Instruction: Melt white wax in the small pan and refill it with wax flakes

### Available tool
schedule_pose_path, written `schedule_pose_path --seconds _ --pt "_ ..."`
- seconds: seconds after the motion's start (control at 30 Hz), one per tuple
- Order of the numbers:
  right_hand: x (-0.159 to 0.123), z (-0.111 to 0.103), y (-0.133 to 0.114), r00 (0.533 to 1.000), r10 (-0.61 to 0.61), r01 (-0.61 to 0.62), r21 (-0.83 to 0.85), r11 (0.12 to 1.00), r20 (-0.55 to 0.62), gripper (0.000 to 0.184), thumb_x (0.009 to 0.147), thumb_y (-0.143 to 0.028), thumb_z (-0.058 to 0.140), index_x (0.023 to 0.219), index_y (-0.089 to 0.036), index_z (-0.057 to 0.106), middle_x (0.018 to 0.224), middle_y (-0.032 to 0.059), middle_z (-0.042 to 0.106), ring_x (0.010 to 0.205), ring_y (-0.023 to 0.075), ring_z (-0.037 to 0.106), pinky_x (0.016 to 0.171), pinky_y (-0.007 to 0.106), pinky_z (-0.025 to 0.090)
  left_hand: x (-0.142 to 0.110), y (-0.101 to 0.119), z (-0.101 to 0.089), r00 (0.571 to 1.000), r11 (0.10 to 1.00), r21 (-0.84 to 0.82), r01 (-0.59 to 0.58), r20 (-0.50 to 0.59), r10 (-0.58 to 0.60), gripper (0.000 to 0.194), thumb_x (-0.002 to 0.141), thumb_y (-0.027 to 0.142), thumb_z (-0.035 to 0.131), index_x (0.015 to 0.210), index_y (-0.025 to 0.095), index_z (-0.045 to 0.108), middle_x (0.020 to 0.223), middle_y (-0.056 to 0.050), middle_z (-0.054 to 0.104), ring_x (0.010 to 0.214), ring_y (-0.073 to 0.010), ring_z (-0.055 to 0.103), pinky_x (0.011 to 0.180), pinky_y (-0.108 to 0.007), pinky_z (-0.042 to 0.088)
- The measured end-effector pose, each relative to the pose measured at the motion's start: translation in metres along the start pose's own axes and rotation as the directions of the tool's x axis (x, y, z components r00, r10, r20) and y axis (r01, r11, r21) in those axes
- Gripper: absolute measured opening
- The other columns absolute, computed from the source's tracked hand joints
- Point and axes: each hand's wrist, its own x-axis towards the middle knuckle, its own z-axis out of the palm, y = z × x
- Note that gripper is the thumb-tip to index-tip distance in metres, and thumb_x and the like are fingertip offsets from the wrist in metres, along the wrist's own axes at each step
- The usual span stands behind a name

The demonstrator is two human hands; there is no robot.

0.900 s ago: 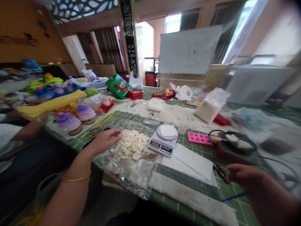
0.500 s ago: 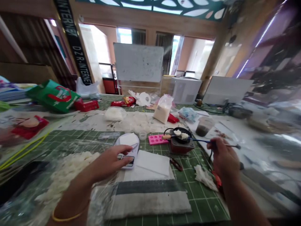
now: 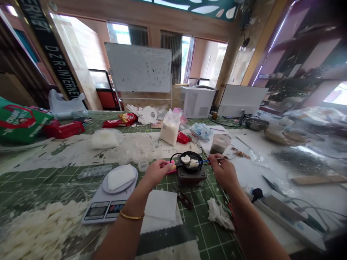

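Observation:
A small black frying pan (image 3: 195,156) sits on a compact dark-red hot plate (image 3: 192,178), with white chunks (image 3: 193,163) inside it. My left hand (image 3: 158,173) is closed on the pan's light wooden handle (image 3: 174,167). In my right hand (image 3: 223,169) is a thin blue stick-like tool (image 3: 204,161), whose tip reaches the chunks in the pan. Partly hidden behind my left fingers lies a pink mold (image 3: 171,171). On the near left, a kitchen scale (image 3: 99,196) carries a folded white sheet (image 3: 121,177).
Pale flakes (image 3: 40,227) are heaped at the lower left. A crumpled tissue (image 3: 219,213) and dark-red pliers-like tool (image 3: 185,199) lie before the hot plate. Behind it stand a bag of white granules (image 3: 170,129) and a plastic cup (image 3: 220,144). A power strip (image 3: 292,220) lies at right.
The view has swung right. My left hand has moved from beside the flakes, past the scale, onto the pan handle. My right hand has brought the blue tool's tip into the pan.

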Motion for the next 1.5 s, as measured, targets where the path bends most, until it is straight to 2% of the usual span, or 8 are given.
schedule_pose_path --seconds 0.2,0.43,0.63,0.97,1.13,1.23,1.4,1.5 --pt "0.004 -0.002 0.002 1.000 0.013 -0.013 -0.003 1.000 0.013 0.040 0.085 -0.046 0.038 0.070 -0.018 0.063 0.071 0.0052 0.068 0.069 0.0180 0.060 0.064 0.027 0.039 0.015 0.009 0.000 0.980 0.996 0.055 -0.076 0.191 0.064 0.041 0.069 0.051 0.058 0.084 0.014 0.062 0.062 -0.003 0.061 0.057 -0.0152 0.057 0.052 -0.025 0.042" --pt "-0.008 0.003 0.008 0.996 0.017 -0.016 0.019 1.000 -0.091 0.042 0.085 -0.049 0.038 0.075 -0.017 0.065 0.071 0.0044 0.068 0.069 0.0176 0.060 0.065 0.028 0.040 -0.001 0.010 -0.006 0.969 0.989 0.062 -0.131 0.221 0.114 0.040 0.070 0.049 0.060 0.091 0.015 0.062 0.070 -0.004 0.063 0.059 -0.0129 0.057 0.051 -0.024 0.042" --pt "-0.003 0.007 0.002 0.998 -0.051 0.049 -0.052 0.997 -0.037 0.043 0.084 -0.047 0.040 0.069 -0.016 0.064 0.074 0.0063 0.067 0.070 0.0171 0.059 0.065 0.028 0.041 -0.003 0.011 -0.006 0.951 0.985 0.070 -0.157 0.280 0.131 0.032 0.069 0.038 0.064 0.090 0.013 0.062 0.068 -0.003 0.061 0.059 -0.0110 0.055 0.052 -0.022 0.041" --pt "0.017 -0.001 -0.010 0.998 0.043 -0.030 -0.229 0.973 0.054 0.038 0.083 -0.043 0.043 0.074 -0.015 0.066 0.067 0.0050 0.065 0.065 0.0156 0.057 0.062 0.030 0.039 0.010 0.017 -0.005 0.891 0.946 0.193 -0.261 0.425 0.160 0.033 0.075 0.040 0.055 0.097 0.017 0.059 0.070 0.000 0.060 0.058 -0.0111 0.055 0.052 -0.022 0.037" --pt "0.009 -0.008 -0.022 0.997 0.070 -0.051 -0.342 0.938 0.043 0.032 0.081 -0.041 0.046 0.068 -0.018 0.066 0.065 0.0059 0.064 0.064 0.0159 0.055 0.059 0.029 0.036 0.006 0.023 -0.031 0.959 0.920 0.330 -0.213 0.251 0.132 0.028 0.083 0.040 0.042 0.084 0.017 0.058 0.066 0.000 0.058 0.059 -0.0111 0.053 0.054 -0.023 0.036" --pt "0.008 -0.007 -0.025 0.997 0.035 -0.010 -0.351 0.936 0.064 0.033 0.082 -0.039 0.045 0.068 -0.019 0.067 0.067 0.0064 0.065 0.066 0.0159 0.055 0.061 0.029 0.036 -0.017 0.022 -0.044 0.970 0.810 0.551 -0.201 0.229 0.085 0.024 0.082 0.029 0.043 0.065 0.017 0.055 0.059 -0.001 0.055 0.055 -0.0117 0.049 0.053 -0.025 0.033" --pt "0.008 -0.008 -0.026 0.995 0.005 0.034 -0.370 0.928 0.104 0.034 0.083 -0.041 0.045 0.070 -0.020 0.068 0.065 0.0059 0.063 0.066 0.0166 0.053 0.060 0.030 0.035 -0.102 -0.020 -0.021 0.848 0.611 0.708 -0.353 0.518 -0.110 0.011 0.075 0.023 0.052 0.067 0.019 0.057 0.069 -0.005 0.060 0.063 -0.0192 0.054 0.056 -0.030 0.037" --pt "0.005 -0.013 -0.028 0.997 0.012 0.014 -0.335 0.942 0.076 0.032 0.082 -0.041 0.046 0.072 -0.020 0.069 0.064 0.0057 0.064 0.066 0.0172 0.053 0.060 0.031 0.035 -0.141 -0.051 0.000 0.891 0.536 0.769 -0.349 0.450 -0.066 0.014 0.072 0.015 0.053 0.083 0.017 0.059 0.089 -0.011 0.060 0.085 -0.0269 0.055 0.067 -0.036 0.042"
